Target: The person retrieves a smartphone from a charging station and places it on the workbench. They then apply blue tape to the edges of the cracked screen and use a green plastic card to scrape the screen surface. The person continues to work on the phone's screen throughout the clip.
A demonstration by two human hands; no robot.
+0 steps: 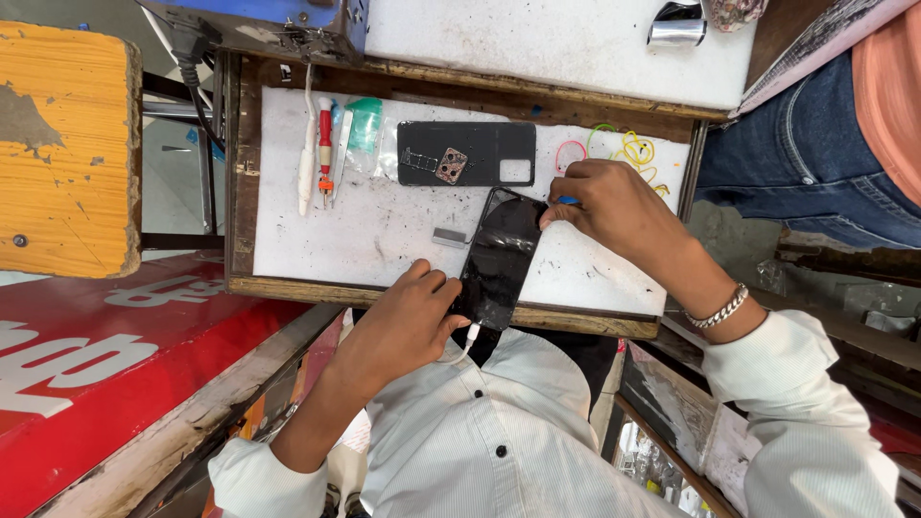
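Pinching the glossy black phone [499, 259] with my left hand [408, 321], my right hand [604, 201] fingers clamp a small blue tool [568, 200] at its rounded corner.

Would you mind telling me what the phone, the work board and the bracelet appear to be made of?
Phone: glossy black glass front, judging by its reflections.
Work board: a white, scuffed matte sheet, probably plastic or laminate, set in a worn wooden frame.
Bracelet: shiny silver-coloured metal links, on the right wrist.
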